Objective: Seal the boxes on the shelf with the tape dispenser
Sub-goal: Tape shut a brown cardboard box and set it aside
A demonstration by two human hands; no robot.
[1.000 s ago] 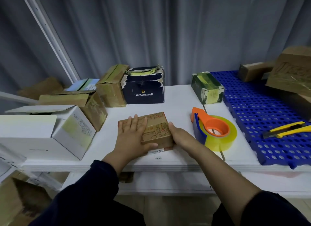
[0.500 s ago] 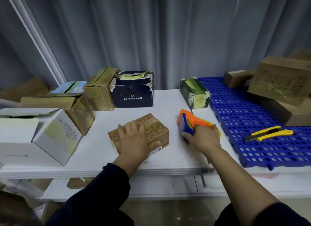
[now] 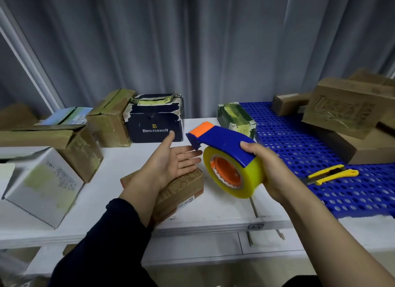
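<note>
My right hand (image 3: 271,169) grips the blue and orange tape dispenser (image 3: 224,141) with its yellowish tape roll (image 3: 245,177), lifted above the white shelf (image 3: 213,214). My left hand (image 3: 171,162) is held open, palm up, fingers straight, reaching toward the dispenser's front end, just above a small brown cardboard box (image 3: 183,188) lying near the shelf's front edge. The forearm hides the box's left part.
At the back stand a dark Benlydesign box (image 3: 156,122), a brown box (image 3: 109,120) and a green patterned box (image 3: 236,118). White (image 3: 42,186) and brown boxes sit left. A blue perforated mat (image 3: 299,141) on the right carries a yellow cutter (image 3: 331,175) and cardboard boxes (image 3: 346,109).
My right hand has taken the tape dispenser off the shelf and raised it. My left hand has left the top of the small brown box and turned palm up toward the dispenser.
</note>
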